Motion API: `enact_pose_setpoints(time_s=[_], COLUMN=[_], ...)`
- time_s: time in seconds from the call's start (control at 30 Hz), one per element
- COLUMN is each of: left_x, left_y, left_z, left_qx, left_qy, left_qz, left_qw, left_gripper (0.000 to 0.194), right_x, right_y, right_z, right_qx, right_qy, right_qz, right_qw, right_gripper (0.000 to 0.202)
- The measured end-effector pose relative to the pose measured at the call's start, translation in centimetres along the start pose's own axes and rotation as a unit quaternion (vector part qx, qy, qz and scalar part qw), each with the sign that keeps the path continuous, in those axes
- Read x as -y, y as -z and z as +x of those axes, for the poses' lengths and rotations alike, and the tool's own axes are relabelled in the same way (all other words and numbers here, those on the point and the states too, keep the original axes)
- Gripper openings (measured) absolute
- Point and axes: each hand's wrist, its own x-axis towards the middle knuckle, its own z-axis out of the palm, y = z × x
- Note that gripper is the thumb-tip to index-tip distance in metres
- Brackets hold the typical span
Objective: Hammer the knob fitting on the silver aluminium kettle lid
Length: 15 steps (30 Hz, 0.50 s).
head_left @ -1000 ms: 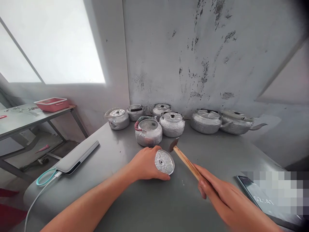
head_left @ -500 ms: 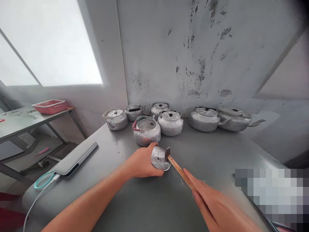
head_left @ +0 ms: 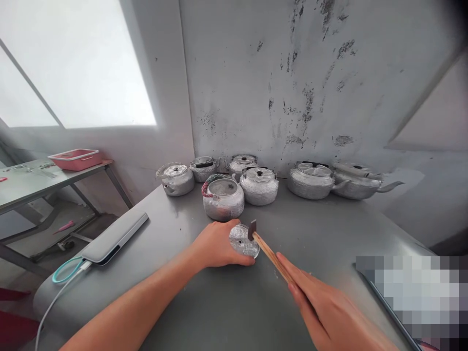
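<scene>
My left hand (head_left: 220, 245) grips the rim of a round, silvery kettle lid (head_left: 244, 247) from its left side. The lid is tilted, has a small hole near its middle and a dented surface. In my right hand (head_left: 314, 295) is the wooden handle of a small hammer (head_left: 269, 256), with the fingers closed round it. The metal head is over the lid's upper right part; whether it touches the lid I cannot tell. Just behind my left hand stands a lidless kettle (head_left: 224, 204) with a red and dark wrapped handle.
Several lidded metal kettles (head_left: 259, 187) stand along the wall on the grey table (head_left: 219, 312). A white power bank (head_left: 113, 239) with a cable lies at left. A pink basket (head_left: 76, 160) sits on another table. A blurred-out device (head_left: 413, 297) is at right.
The hammer head has shifted slightly up and left over the lid. My left hand keeps its hold, with the lid tilted a little differently.
</scene>
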Motion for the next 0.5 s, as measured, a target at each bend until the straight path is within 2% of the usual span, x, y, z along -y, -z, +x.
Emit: enact_pose_setpoints(time_s=[0.17, 0.27, 0.4, 0.5], left_x=[0.06, 0.15, 0.27, 0.25], left_y=[-0.03, -0.05, -0.09, -0.04], left_z=[0.00, -0.03, -0.03, -0.01], left_qx=[-0.003, 0.001, 0.000, 0.005], left_qy=[0.006, 0.005, 0.005, 0.016], left_qz=[-0.006, -0.012, -0.010, -0.008], left_qw=[1.000, 1.000, 1.000, 1.000], left_gripper=[0.083, 0.081, 0.089, 0.094], right_x=[-0.01, 0.16, 0.22, 0.03], right_y=[0.04, 0.20, 0.31, 0.21], right_z=[0.15, 0.26, 0.38, 0.42], right_qx=[0.036, 0.036, 0.047, 0.031], right_qy=[-0.004, -0.002, -0.002, 0.001], right_qz=[0.009, 0.016, 0.001, -0.005], right_qw=[0.999, 0.999, 0.999, 1.000], right_gripper=[0.051, 0.051, 0.052, 0.052])
